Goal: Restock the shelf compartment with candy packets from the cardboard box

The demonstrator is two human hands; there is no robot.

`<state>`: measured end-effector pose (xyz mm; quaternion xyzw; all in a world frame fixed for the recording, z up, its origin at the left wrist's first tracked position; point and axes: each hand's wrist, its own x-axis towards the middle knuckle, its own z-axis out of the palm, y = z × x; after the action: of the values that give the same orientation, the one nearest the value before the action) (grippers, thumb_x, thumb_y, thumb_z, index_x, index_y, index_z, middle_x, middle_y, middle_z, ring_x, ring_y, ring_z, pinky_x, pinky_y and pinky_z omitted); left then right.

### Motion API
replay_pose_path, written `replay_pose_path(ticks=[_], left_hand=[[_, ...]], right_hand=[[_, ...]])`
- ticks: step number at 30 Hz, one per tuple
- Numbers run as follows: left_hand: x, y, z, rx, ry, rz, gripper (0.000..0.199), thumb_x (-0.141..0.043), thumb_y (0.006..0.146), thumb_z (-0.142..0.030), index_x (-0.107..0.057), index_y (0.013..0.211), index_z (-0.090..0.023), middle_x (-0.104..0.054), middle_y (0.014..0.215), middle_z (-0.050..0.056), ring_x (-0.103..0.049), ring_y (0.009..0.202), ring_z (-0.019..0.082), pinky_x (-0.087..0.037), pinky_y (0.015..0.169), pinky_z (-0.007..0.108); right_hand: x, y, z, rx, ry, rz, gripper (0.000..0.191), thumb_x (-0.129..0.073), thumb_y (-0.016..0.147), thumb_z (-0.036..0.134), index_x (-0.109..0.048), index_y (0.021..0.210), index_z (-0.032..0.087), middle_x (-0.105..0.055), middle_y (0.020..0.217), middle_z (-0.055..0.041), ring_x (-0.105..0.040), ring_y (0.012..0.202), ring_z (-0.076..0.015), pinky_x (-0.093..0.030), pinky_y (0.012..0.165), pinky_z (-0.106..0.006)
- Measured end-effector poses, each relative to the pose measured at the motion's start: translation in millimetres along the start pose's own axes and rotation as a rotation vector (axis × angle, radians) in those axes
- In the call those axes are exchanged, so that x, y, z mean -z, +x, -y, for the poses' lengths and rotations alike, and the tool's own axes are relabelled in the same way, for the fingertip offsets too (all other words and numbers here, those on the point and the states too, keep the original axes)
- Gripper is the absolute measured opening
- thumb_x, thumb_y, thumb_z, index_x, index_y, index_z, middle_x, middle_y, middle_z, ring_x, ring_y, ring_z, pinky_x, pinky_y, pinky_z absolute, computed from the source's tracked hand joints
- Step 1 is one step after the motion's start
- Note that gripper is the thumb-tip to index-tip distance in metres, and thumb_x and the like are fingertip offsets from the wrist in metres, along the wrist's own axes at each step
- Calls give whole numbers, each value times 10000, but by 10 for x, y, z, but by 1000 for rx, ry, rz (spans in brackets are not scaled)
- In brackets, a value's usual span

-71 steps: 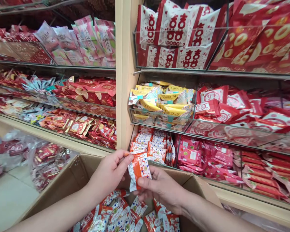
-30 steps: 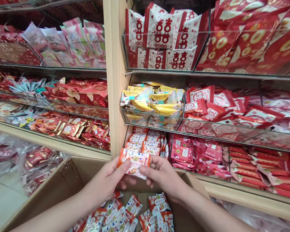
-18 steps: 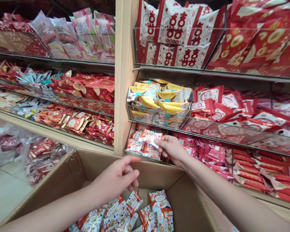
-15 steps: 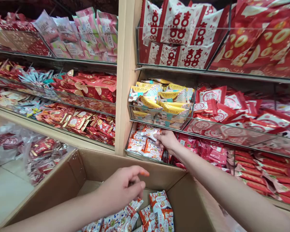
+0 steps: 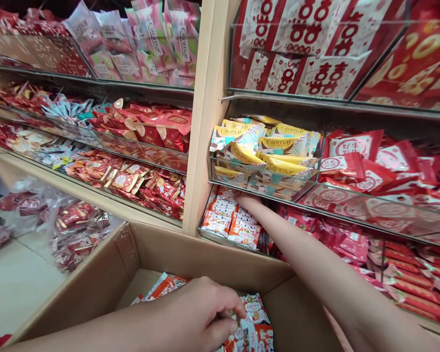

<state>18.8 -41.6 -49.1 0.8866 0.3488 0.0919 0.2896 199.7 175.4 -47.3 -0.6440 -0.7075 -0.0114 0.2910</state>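
My left hand is down inside the cardboard box, its fingers curled and closed on a small orange-and-white snack packet. More such packets lie around it on the box floor, partly covered by the hand and forearm. My right hand reaches deep into the lowest shelf bin, over rows of matching orange-and-white packets. The shelf above hides its fingers, so whether it holds anything cannot be seen.
Yellow packets sit directly above my right hand behind a clear shelf front. Red-and-white packets fill the bin to the right. A wooden upright divides the shelving. Plastic bags of red packets lie on the floor at left.
My left hand has lowered into the box and closed on a packet. My right hand has pushed farther back into the bin with the packet it held, now out of sight.
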Motion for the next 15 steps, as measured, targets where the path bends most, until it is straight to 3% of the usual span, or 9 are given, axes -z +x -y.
replay_pose_path(ticks=[4, 8, 12, 15], left_hand=[[1, 3, 10, -92, 59, 64, 237, -447, 792, -204, -655, 892, -261, -698, 779, 0, -611, 688, 165, -416, 595, 205], [-29, 13, 44, -107, 71, 98, 248, -460, 788, -201, -643, 941, -269, -707, 807, 17, -632, 738, 189, -444, 670, 230], [-41, 1, 74, -66, 99, 125, 257, -469, 788, -232, -640, 970, -292, -708, 823, 28, -633, 789, 218, -459, 703, 274], [-24, -36, 91, 1, 126, 199, 273, -515, 751, -245, -642, 986, -300, -705, 846, 30, -635, 798, 229, -467, 690, 288]], right_hand=[[-7, -17, -42, -15, -76, -43, 502, -519, 757, 316, -451, 1234, 178, -441, 1304, -108, -279, 1266, -284, -139, 1054, -450], [56, -51, -11, 0, -107, -43, 575, -545, 746, 346, -400, 1274, 170, -387, 1347, -103, -211, 1294, -289, -140, 1062, -416], [194, -180, 51, 16, -140, -40, 490, -499, 791, 339, -431, 1239, 155, -421, 1311, -121, -270, 1263, -297, -186, 1044, -393], [353, -492, 70, 64, -162, -22, 420, -458, 821, 378, -474, 1166, 138, -506, 1189, -154, -441, 1123, -305, -345, 916, -383]])
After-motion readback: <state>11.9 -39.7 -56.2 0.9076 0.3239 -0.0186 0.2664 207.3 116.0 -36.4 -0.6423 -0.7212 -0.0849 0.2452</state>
